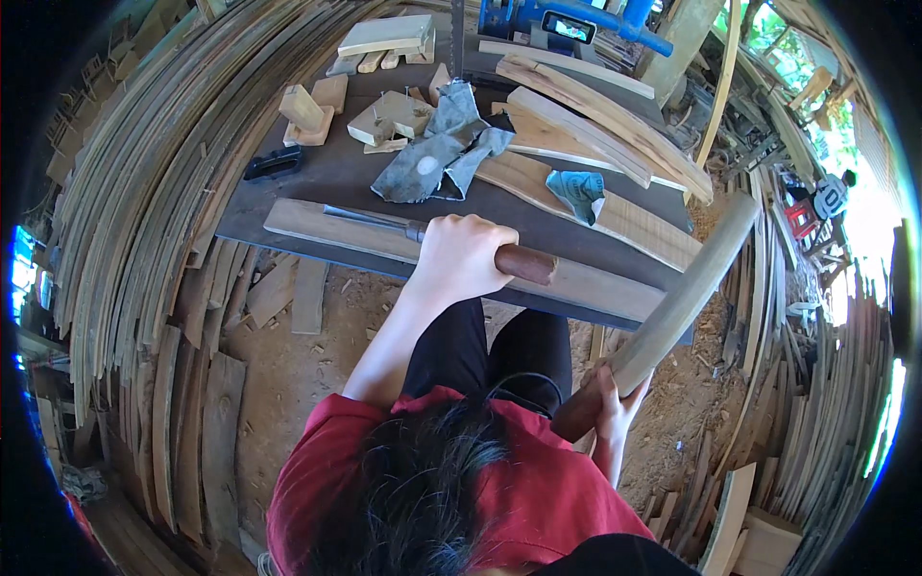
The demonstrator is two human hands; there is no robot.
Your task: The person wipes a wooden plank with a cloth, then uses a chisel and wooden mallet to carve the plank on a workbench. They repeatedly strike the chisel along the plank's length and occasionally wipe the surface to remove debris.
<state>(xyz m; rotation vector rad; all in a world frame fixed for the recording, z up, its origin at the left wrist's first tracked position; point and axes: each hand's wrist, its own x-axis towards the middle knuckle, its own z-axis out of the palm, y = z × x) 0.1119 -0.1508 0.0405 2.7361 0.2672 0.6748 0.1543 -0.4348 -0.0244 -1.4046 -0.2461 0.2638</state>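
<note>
The chisel [526, 263] is gripped by the left hand [466, 252] over the plank [595, 291] (nearly parallel), blade pointed just past nine o'clock. The club [687, 288] is held by the right hand [618, 408], angled toward one o'clock.

A ragged grey cloth [432, 154] on the dark tabletop [331, 182]
From my end I see a curled teal sheet [574, 192] near the cloth, blue machinery [523, 19] at the far side, and long wooden planks [163, 144] stacked along the left.

The chisel's blade [370, 219] is metal, its handle [530, 265] smooth wood. The plank [595, 288] along the table's [331, 178] near edge looks matt, wooden.
</note>
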